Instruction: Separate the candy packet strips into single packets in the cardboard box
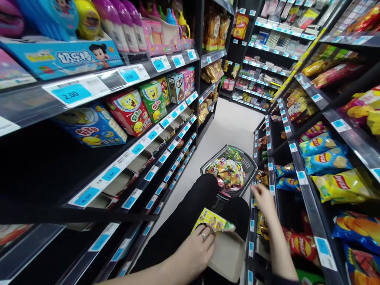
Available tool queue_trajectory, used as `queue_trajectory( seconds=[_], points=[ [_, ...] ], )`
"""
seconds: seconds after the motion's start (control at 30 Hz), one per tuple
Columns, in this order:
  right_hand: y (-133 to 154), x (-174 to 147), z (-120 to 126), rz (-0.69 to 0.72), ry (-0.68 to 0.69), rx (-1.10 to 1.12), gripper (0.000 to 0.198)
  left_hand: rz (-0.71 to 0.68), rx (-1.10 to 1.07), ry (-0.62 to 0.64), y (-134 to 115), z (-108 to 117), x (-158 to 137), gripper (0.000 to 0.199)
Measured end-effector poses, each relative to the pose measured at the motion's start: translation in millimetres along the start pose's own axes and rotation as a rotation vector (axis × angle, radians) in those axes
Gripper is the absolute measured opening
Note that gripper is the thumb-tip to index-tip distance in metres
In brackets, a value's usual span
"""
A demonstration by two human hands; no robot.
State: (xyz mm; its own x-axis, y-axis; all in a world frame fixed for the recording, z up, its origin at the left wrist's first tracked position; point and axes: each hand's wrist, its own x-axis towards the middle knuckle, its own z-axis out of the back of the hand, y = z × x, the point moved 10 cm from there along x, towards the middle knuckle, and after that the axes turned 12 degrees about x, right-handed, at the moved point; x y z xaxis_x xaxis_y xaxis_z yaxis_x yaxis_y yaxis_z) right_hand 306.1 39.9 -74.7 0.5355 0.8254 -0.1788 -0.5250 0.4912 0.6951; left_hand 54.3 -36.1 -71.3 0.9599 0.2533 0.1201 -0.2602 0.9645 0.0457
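Observation:
My left hand (199, 245) grips the printed edge of an open cardboard display box (227, 253) resting over my lap. The box has a yellow striped flap with small pictures, and its bare grey-beige inside looks empty. My right hand (264, 199) hovers between the shopping basket and the right-hand shelves, fingers loosely curled and slightly apart, with nothing visible in them. Ahead of my knees, on the floor, stands a dark shopping basket (251, 174) holding a pile of colourful snack packets (227, 172).
Left shelves hold cartoon snack boxes (129, 111) and, higher up, purple-capped containers (118, 23). Chip bags (341, 184) fill the right shelves close to my right arm. Pale floor (230, 122) leads down the narrow aisle to a stocked end shelf (273, 47).

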Motion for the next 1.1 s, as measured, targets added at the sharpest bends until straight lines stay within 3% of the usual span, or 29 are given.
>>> queue_trajectory(
  seconds=[0.07,0.13,0.2,0.27,0.33,0.43,0.6,0.77,0.97,1.1],
  points=[
    [1,-52,-48,0.036,0.254,0.077,0.022,0.087,-0.193,-0.002,24,16,-1,0.017],
    [4,-105,-87,0.018,0.383,0.141,0.021,0.200,-0.363,0.004,48,23,-2,0.020],
    [8,-139,-112,-0.032,0.329,0.176,0.015,0.288,-0.490,0.004,65,23,-2,0.024],
    [12,-156,-129,-0.081,0.226,0.196,0.030,0.346,-0.564,0.005,75,20,-1,0.025],
    [16,-161,-141,-0.127,0.151,0.215,0.043,0.376,-0.594,0.022,79,15,1,0.026],
    [18,-161,-149,-0.176,0.096,0.236,0.048,0.368,-0.619,0.066,75,8,4,0.027],
    [8,-161,-144,-0.199,0.064,0.262,0.045,0.348,-0.642,0.100,68,3,6,0.027],
    [-29,-159,-127,-0.234,-0.018,0.314,0.049,0.331,-0.649,0.176,65,-4,8,0.024],
    [-86,-189,-67,-0.299,-0.227,0.576,0.047,0.352,-0.768,0.212,62,0,11,0.023],
    [-97,-217,-28,-0.372,-0.308,0.886,0.047,0.359,-0.976,0.140,53,19,18,0.022]
  ],
)
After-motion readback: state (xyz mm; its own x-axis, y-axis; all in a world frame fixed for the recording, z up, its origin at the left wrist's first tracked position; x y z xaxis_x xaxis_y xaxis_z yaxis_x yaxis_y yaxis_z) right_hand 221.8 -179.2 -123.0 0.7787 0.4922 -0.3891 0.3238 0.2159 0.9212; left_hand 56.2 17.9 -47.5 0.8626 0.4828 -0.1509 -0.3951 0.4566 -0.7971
